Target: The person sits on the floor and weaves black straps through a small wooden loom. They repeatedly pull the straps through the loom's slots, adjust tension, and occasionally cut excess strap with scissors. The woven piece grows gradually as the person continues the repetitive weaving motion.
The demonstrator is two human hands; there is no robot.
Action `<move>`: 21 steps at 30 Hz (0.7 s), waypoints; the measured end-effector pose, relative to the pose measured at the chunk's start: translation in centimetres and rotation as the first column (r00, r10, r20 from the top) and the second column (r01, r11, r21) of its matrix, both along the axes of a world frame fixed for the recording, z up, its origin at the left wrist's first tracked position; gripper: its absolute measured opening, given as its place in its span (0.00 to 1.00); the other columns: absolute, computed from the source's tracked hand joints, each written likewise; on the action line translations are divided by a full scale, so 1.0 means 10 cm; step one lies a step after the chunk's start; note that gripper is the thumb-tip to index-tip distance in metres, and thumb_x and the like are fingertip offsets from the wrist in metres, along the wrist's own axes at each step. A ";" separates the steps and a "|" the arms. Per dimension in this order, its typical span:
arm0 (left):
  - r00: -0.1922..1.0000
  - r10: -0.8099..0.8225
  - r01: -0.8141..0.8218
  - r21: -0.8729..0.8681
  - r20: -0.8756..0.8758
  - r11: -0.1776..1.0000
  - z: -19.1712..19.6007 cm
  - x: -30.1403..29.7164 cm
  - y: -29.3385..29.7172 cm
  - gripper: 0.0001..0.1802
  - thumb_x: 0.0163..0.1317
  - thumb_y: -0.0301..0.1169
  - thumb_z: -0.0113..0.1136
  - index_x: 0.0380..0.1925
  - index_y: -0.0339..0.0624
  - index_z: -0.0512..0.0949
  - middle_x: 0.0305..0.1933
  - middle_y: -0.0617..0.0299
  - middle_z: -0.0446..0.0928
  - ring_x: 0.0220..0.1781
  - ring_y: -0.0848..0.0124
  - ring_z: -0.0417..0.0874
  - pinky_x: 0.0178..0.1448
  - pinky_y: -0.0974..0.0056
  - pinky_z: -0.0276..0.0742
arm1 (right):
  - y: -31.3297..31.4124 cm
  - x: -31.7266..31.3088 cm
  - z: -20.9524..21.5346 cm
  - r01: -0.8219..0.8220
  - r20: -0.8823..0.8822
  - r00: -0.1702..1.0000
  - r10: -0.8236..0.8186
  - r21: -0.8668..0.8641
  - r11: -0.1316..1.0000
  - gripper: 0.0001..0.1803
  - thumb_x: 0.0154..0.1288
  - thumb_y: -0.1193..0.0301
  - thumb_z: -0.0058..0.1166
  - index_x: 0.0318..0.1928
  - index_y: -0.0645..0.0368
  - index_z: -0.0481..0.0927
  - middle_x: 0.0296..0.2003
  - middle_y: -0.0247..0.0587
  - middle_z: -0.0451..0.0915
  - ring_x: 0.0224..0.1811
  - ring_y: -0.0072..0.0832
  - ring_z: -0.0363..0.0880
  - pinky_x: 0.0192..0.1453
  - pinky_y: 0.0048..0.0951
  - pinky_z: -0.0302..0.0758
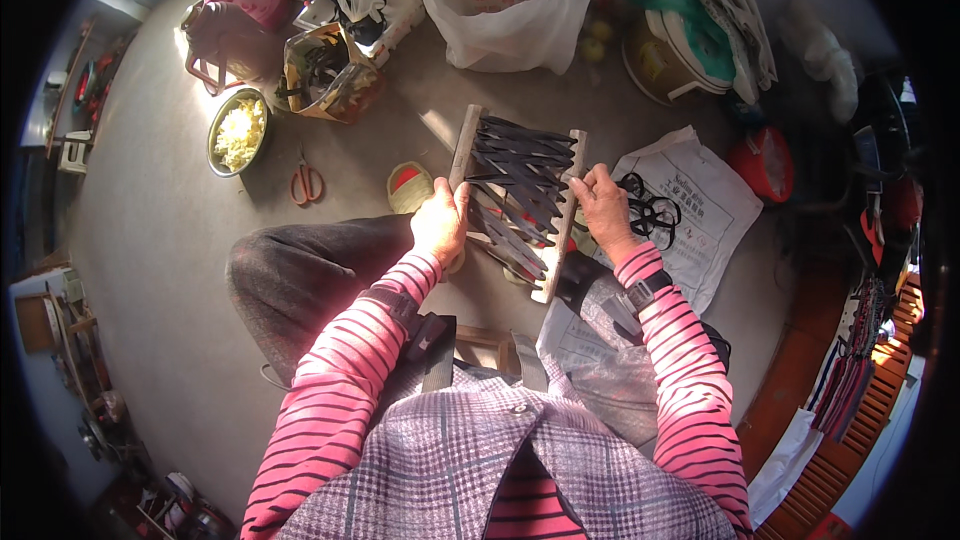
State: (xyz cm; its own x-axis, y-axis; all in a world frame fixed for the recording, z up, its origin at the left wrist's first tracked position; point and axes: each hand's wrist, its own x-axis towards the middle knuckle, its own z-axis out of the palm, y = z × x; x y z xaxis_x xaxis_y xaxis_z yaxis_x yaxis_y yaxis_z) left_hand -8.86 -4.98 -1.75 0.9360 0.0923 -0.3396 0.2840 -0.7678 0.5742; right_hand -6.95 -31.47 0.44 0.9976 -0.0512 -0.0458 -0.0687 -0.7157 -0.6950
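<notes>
- The person sits with knees apart and holds a wooden frame (515,202) above the lap, between both hands, tilted so its top leans away from the body.
- The frame has two pale wooden side bars, and dark strips (520,175) run across between them, crossing each other in a loose lattice.
- The left hand (440,222) grips the frame's left bar near its lower half, fingers curled together around the wood.
- The right hand (600,205) rests on the right bar, fingers closed over its edge and over the ends of the dark strips there; whether it pinches a strip or only the bar cannot be told.
- A dark watch (648,292) sits on the right wrist, over the pink striped sleeve.
- A white sack (700,210) lies spread on the floor just right of the frame, with a tangle of dark loops (650,205) on it close to the right hand.
- A small round woven mat (408,187) lies on the floor near the left hand.
- Orange-handled scissors (307,180) lie further left, well apart from the hands.
- A metal bowl (238,130) of pale yellow pieces stands beyond the scissors.
- A white plastic bag (510,10) stands at the far side of the floor, beyond the frame.
</notes>
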 end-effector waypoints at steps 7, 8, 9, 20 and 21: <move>0.999 -0.004 0.006 -0.031 0.054 1.000 -0.03 -0.01 0.00 0.24 0.74 0.51 0.40 0.42 0.38 0.66 0.39 0.39 0.80 0.41 0.41 0.82 0.46 0.45 0.76 | 0.09 0.11 0.08 -0.082 0.020 0.997 0.081 0.063 0.995 0.06 0.61 0.68 0.58 0.35 0.57 0.81 0.24 0.43 0.81 0.30 0.43 0.83 0.35 0.39 0.76; 0.999 -0.006 0.007 -0.035 0.034 0.999 -0.03 -0.01 0.01 0.24 0.74 0.51 0.39 0.42 0.38 0.66 0.39 0.40 0.80 0.41 0.42 0.82 0.45 0.45 0.76 | 0.11 0.12 0.09 -0.114 0.037 0.993 0.113 0.019 0.993 0.06 0.60 0.68 0.58 0.35 0.56 0.82 0.25 0.43 0.82 0.31 0.43 0.83 0.35 0.40 0.76; 0.999 -0.008 0.009 -0.028 0.037 1.000 -0.03 0.00 0.01 0.24 0.74 0.51 0.40 0.42 0.38 0.66 0.38 0.40 0.80 0.40 0.42 0.82 0.45 0.45 0.77 | 0.14 0.13 0.09 -0.118 0.022 0.993 0.119 -0.016 0.993 0.06 0.60 0.68 0.58 0.34 0.56 0.82 0.26 0.43 0.83 0.32 0.44 0.83 0.36 0.40 0.77; 0.999 -0.012 0.014 -0.039 0.044 0.999 -0.05 -0.01 0.01 0.24 0.74 0.51 0.40 0.42 0.38 0.66 0.32 0.41 0.81 0.37 0.42 0.82 0.44 0.45 0.77 | 0.24 0.20 0.12 -0.316 0.014 0.937 0.349 -0.395 0.863 0.06 0.59 0.69 0.55 0.31 0.56 0.74 0.26 0.47 0.83 0.32 0.45 0.84 0.36 0.45 0.79; 0.999 -0.012 0.014 -0.039 0.051 0.999 -0.06 -0.01 0.01 0.24 0.74 0.51 0.40 0.42 0.38 0.66 0.32 0.41 0.81 0.37 0.42 0.82 0.44 0.45 0.77 | 0.23 0.21 0.12 -0.302 -0.023 0.948 0.318 -0.383 0.873 0.06 0.59 0.69 0.55 0.31 0.57 0.74 0.26 0.48 0.83 0.32 0.46 0.84 0.37 0.45 0.79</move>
State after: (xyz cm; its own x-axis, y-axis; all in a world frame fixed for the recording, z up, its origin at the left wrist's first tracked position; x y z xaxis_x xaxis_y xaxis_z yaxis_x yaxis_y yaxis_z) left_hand -8.93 -4.87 -2.31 0.9531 0.0676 -0.2949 0.2442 -0.7475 0.6177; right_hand -4.81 -29.16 1.65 0.9656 0.2559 -0.0458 0.2221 -0.9038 -0.3659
